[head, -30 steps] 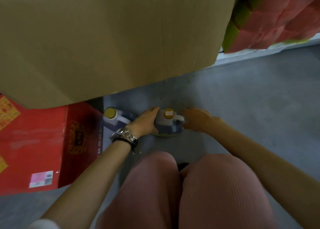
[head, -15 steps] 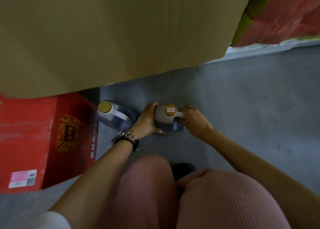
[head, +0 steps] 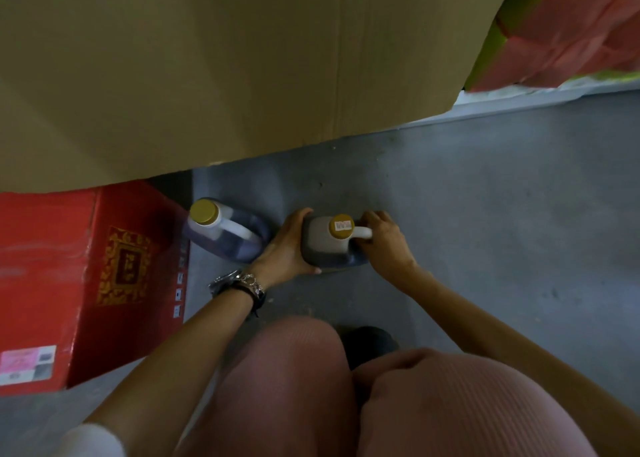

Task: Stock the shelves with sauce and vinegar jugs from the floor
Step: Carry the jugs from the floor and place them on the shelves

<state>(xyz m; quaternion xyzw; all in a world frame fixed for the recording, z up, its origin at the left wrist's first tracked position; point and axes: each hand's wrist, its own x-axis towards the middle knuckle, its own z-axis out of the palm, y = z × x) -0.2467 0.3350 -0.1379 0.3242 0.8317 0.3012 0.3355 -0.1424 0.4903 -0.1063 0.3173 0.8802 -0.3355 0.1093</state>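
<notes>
Grey floor (head: 485, 214): both hands (head: 287, 245) (head: 386, 240) around jug (head: 322, 243)

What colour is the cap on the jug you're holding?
Yellow cap on the jug; head view.

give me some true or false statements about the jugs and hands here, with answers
1. The left hand and the right hand both hold the same jug. True.
2. That jug and the second jug both have yellow caps. True.
3. The second jug sits inside the red box. False: it stands on the floor beside the red box.
4. The left wrist is bare. False: it wears a watch and bracelet.
</notes>
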